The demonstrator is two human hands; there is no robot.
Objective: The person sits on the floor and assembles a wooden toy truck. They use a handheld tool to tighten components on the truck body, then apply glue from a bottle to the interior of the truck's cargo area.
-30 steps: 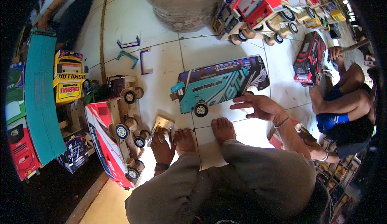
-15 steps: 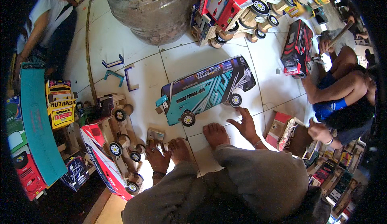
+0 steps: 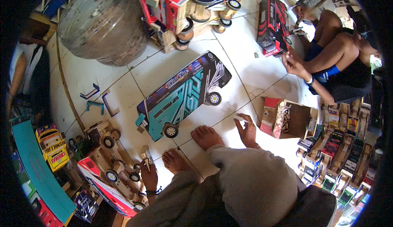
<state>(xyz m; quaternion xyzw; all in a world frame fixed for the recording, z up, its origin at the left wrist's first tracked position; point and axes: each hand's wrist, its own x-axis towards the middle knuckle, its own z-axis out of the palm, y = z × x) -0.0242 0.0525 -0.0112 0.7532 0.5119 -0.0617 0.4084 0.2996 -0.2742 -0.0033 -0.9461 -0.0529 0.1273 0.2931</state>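
Turquoise and black cover the toy bus (image 3: 184, 96) on the white tiled floor (image 3: 262, 79), just beyond the person's feet (image 3: 206, 137), its printed side and 2 wheels facing the camera. White lettering runs along its dark window band; smaller dark lettering sits on the turquoise panel, next to a large angular black-and-white graphic.

The left hand (image 3: 149, 177) grasps a small wooden block (image 3: 145, 152) between its fingers, beside the left foot. The right hand (image 3: 247, 132) is released, thumb and forefinger apart, over the tiles near the bus's wheel at the black end.

At the left, a yellow toy vehicle (image 3: 53, 149) carries bold dark and red lettering. A red-and-white toy bus (image 3: 107, 188) with printed sides shows its wheels next to the left hand. 3 angled brackets (image 3: 109, 105), blue and turquoise, lie near a clear plastic container (image 3: 102, 26).

At the right, a co-worker's hand (image 3: 295, 66) is just beside a red-and-black toy bus (image 3: 270, 24); its printed lettering is too small to tell.
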